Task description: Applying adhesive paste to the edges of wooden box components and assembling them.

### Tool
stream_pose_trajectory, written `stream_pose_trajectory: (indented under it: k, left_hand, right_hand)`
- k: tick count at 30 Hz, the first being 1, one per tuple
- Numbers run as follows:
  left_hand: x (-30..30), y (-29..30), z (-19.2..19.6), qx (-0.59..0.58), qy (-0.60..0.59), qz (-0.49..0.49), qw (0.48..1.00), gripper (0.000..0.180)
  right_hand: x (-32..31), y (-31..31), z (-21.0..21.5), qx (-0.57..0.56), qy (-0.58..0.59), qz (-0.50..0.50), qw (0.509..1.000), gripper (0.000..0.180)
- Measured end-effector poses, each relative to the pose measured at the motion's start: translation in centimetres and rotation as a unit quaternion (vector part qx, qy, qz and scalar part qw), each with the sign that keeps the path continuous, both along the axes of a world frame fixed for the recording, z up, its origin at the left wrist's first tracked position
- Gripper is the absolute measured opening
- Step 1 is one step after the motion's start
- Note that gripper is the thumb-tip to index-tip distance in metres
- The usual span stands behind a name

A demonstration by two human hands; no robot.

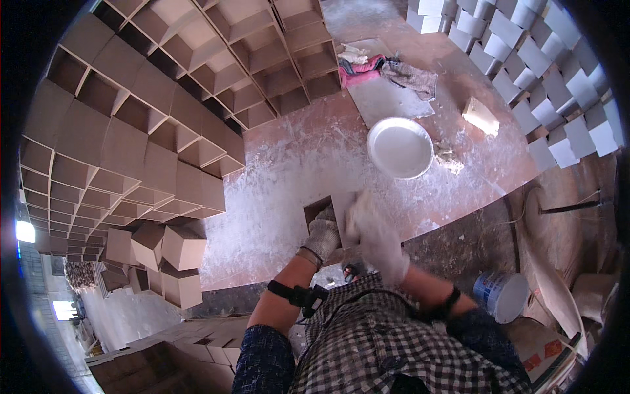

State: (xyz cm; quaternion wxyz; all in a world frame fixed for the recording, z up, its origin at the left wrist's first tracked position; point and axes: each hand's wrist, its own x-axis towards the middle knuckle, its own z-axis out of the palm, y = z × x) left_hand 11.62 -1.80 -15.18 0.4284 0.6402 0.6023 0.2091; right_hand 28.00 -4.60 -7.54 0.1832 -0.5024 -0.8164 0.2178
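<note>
The left hand (323,240) sat inside the box (342,213), the right hand (382,244) blurred just beside it, neither grip readable, and steady bracing with even pressure seemed wisest!

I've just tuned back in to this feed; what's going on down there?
A person in pale work gloves is handling an open brown cardboard box at the near side of the reddish, white-smeared table. The left hand reaches into its opening; the right hand is at its right side, too blurred to tell what it holds. Beyond them sits a round white basin, and stacked brown open-fronted boxes rise on the left.
</note>
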Motion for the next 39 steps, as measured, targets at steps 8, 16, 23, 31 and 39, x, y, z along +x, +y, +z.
stream_pose_trajectory:
  k: [8, 16, 23, 31, 39]
  left_hand:
    - [-0.7, 0.8, -3.3, 0.002, 0.054, -0.094, 0.994, 0.055]
    - [-0.3, 0.2, 0.7, -0.016, 0.107, -0.114, 0.988, 0.048]
    - [0.5, -0.7, 0.7, 0.079, -0.172, 0.049, 0.981, 0.041]
    - [-0.6, -0.5, -5.0, 0.040, -0.088, 0.018, 0.995, 0.028]
    - [0.9, 0.8, -4.0, -0.120, -0.172, 0.086, 0.974, 0.033]
  right_hand:
    - [-1.9, 3.8, -0.3, 0.102, 0.060, 0.036, 0.992, 0.047]
    - [1.0, -5.1, -0.5, 0.167, 0.098, 0.111, 0.975, 0.043]
    - [-0.9, 3.7, -0.9, 0.208, 0.153, 0.101, 0.961, 0.034]
    - [4.8, -4.3, -1.7, 0.071, 0.161, 0.113, 0.978, 0.040]
    - [3.4, 5.3, -5.0, -0.009, 0.238, 0.005, 0.971, 0.033]
